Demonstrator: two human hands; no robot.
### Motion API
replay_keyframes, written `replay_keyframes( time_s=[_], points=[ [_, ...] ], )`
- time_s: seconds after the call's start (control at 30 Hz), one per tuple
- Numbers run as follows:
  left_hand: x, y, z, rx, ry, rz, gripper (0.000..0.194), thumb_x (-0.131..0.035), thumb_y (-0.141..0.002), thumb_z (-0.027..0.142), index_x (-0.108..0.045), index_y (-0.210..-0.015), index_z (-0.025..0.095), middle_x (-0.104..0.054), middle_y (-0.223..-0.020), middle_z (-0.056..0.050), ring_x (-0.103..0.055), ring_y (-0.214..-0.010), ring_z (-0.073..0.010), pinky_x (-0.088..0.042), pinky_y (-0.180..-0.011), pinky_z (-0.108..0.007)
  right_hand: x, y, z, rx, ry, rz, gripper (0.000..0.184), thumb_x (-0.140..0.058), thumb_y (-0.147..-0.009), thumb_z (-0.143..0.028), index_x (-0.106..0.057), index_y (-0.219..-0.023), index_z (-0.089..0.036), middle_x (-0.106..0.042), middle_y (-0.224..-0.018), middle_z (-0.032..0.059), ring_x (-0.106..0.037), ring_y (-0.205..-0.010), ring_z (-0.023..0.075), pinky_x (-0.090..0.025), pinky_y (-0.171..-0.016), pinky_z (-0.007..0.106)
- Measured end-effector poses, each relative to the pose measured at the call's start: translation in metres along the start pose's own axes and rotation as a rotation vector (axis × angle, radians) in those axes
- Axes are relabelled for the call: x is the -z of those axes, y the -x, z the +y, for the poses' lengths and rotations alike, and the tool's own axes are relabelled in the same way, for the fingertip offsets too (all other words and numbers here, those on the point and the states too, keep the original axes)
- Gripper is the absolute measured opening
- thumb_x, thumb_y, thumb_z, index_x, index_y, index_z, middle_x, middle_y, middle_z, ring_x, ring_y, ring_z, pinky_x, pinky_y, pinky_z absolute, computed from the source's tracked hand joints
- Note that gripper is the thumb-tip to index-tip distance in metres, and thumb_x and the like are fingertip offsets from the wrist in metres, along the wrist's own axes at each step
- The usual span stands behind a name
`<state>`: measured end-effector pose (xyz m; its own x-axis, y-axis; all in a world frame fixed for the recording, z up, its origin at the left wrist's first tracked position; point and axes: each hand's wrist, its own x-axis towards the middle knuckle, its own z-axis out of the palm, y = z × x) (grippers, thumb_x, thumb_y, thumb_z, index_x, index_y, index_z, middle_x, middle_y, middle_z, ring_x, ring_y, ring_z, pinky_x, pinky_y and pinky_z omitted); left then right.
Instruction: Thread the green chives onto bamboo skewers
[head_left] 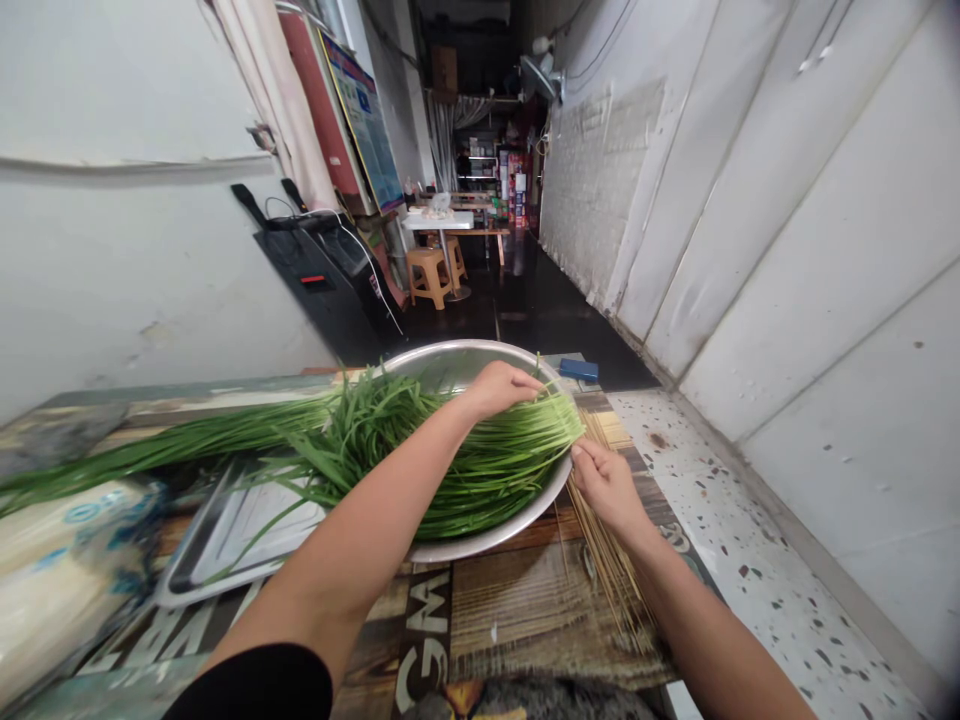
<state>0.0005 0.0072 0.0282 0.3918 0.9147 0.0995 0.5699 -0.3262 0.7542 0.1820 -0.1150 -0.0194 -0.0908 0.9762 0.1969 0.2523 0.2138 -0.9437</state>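
A wide metal basin [510, 538] on the table holds a heap of long green garlic chives [480, 470], their pale stalk ends fanned toward the right rim. My left hand [504, 388] reaches across the basin, its fingertips pinched at the pale stalks by the far right side. At the right rim, my right hand [609, 488] is closed, thumb against bent fingers, right beside the stalk ends. Whatever it grips is hidden by the fingers. Thin bamboo skewers [611, 565] lie on the table just below that hand.
More chives [187, 440] stretch leftward over a metal tray [180, 590] and a plastic-wrapped bag [67, 580]. A blue box [579, 370] sits behind the basin. Beyond stand a black machine [315, 270], a small table [439, 219] and stools [429, 277]. A white wall [847, 300] runs along the right.
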Motion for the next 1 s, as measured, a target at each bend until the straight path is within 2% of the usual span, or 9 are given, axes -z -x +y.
replay_keyframes(
  time_s=[0.13,0.3,0.4,0.53,0.63,0.8,0.93,1.0],
  points=[
    [0.000,0.000,0.000,-0.037,0.002,-0.031,0.025,-0.064,-0.070,0.025,-0.073,-0.092,0.017,-0.072,-0.092,-0.004,-0.065,-0.086,-0.0166,-0.046,-0.083,-0.026,-0.001,0.000,0.001,0.008,-0.012,0.005,0.032,-0.041,-0.087,-0.039,-0.039,-0.063,-0.020,-0.030,-0.048,-0.0068,-0.026,-0.044,0.0086,-0.022,-0.044,0.022],
    [0.012,0.006,0.004,-0.145,0.024,-0.184,0.025,-0.060,-0.071,0.022,-0.073,-0.092,0.019,-0.071,-0.097,-0.004,-0.063,-0.090,-0.0149,-0.044,-0.087,-0.025,-0.001,0.000,0.000,0.011,-0.013,0.023,0.031,-0.042,-0.086,-0.039,-0.038,-0.061,-0.020,-0.031,-0.048,-0.0061,-0.028,-0.044,0.0091,-0.023,-0.045,0.022],
    [0.020,0.009,0.006,-0.079,0.116,-0.204,0.027,-0.057,-0.073,0.023,-0.072,-0.095,0.021,-0.070,-0.101,-0.002,-0.062,-0.094,-0.0146,-0.043,-0.088,-0.025,0.000,0.000,-0.002,0.038,0.001,0.026,0.033,-0.042,-0.087,-0.040,-0.038,-0.061,-0.020,-0.034,-0.050,-0.0050,-0.032,-0.047,0.0098,-0.026,-0.047,0.022],
    [0.016,0.011,0.007,-0.003,0.225,-0.199,0.033,-0.058,-0.074,0.036,-0.071,-0.098,0.018,-0.069,-0.104,-0.004,-0.061,-0.096,-0.0167,-0.044,-0.088,-0.026,0.001,-0.001,-0.002,0.065,0.001,0.027,0.036,-0.041,-0.088,-0.041,-0.036,-0.059,-0.020,-0.034,-0.050,-0.0046,-0.032,-0.048,0.0097,-0.027,-0.048,0.022],
    [0.009,0.012,0.008,-0.036,0.164,-0.204,0.035,-0.057,-0.074,0.043,-0.072,-0.089,0.015,-0.070,-0.094,-0.002,-0.061,-0.089,-0.0169,-0.043,-0.086,-0.027,0.001,-0.002,-0.001,0.086,0.016,0.018,0.035,-0.041,-0.088,-0.039,-0.038,-0.059,-0.020,-0.034,-0.051,-0.0044,-0.032,-0.049,0.0099,-0.027,-0.049,0.023],
    [0.006,0.016,0.015,-0.099,0.171,-0.253,0.033,-0.054,-0.076,0.042,-0.070,-0.072,0.013,-0.063,-0.068,0.002,-0.056,-0.068,-0.0124,-0.043,-0.073,-0.024,0.004,-0.002,-0.003,0.124,0.050,0.017,0.031,-0.042,-0.088,-0.036,-0.043,-0.062,-0.019,-0.038,-0.057,-0.0032,-0.036,-0.054,0.0109,-0.030,-0.052,0.023],
    [0.005,0.017,0.023,-0.119,0.189,-0.300,0.033,-0.054,-0.076,0.042,-0.067,-0.069,0.013,-0.058,-0.062,0.003,-0.051,-0.062,-0.0102,-0.040,-0.067,-0.022,0.005,-0.003,-0.003,0.134,0.035,0.032,0.031,-0.044,-0.087,-0.037,-0.043,-0.062,-0.018,-0.036,-0.055,-0.0038,-0.034,-0.052,0.0104,-0.029,-0.051,0.023],
    [0.005,0.016,0.028,-0.112,0.151,-0.259,0.032,-0.054,-0.076,0.042,-0.066,-0.068,0.013,-0.057,-0.062,0.003,-0.051,-0.062,-0.0104,-0.040,-0.066,-0.022,0.005,-0.004,-0.002,0.113,0.013,0.045,0.033,-0.044,-0.087,-0.038,-0.039,-0.060,-0.019,-0.032,-0.051,-0.0047,-0.031,-0.049,0.0096,-0.027,-0.048,0.022]
  ],
)
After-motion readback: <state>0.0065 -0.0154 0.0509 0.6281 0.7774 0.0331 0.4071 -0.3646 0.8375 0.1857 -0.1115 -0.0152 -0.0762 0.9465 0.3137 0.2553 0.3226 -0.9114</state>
